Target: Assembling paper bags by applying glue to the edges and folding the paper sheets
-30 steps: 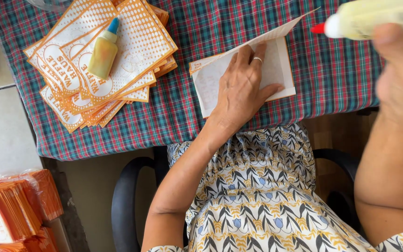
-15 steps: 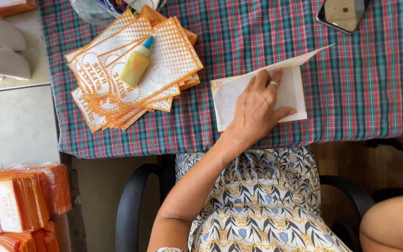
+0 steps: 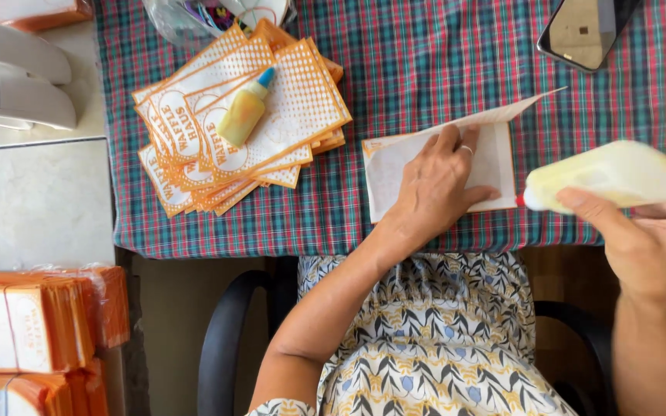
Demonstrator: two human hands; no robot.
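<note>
**Operator:** Currently, where does the paper sheet (image 3: 495,166) lie relative to the glue bottle (image 3: 607,177)?

**Inspector:** The sheet lies at centre frame on the plaid-covered counter (image 3: 425,69). The left hand (image 3: 433,189) presses flat on it, fingers (image 3: 449,142) extended and slightly spread toward the top fold, clamped on nothing. The right hand (image 3: 645,239) grips the pale yellow bottle at right of frame, fingers wrapped around its body. The bottle's long axis runs nearly horizontal; its red nozzle (image 3: 520,200) points left and sits at the sheet's lower right corner. Contact between nozzle and paper cannot be confirmed. The right hand is the nearer one to that edge.

**Operator:** Long axis of the sheet?

**Inspector:** Left to right, with the upper flap raised and slanting toward the upper right.

**Operator:** Difference from the earlier frames?

**Inspector:** One second ago the bottle was at the upper right corner of the frame, nozzle well above the sheet. Half a second ago it was nearly out of view at the right edge. It is now level with the sheet's lower edge. The left hand is unchanged. A second, smaller bottle (image 3: 246,110) rests on the stack of orange printed bags (image 3: 302,100) at upper left.
</note>
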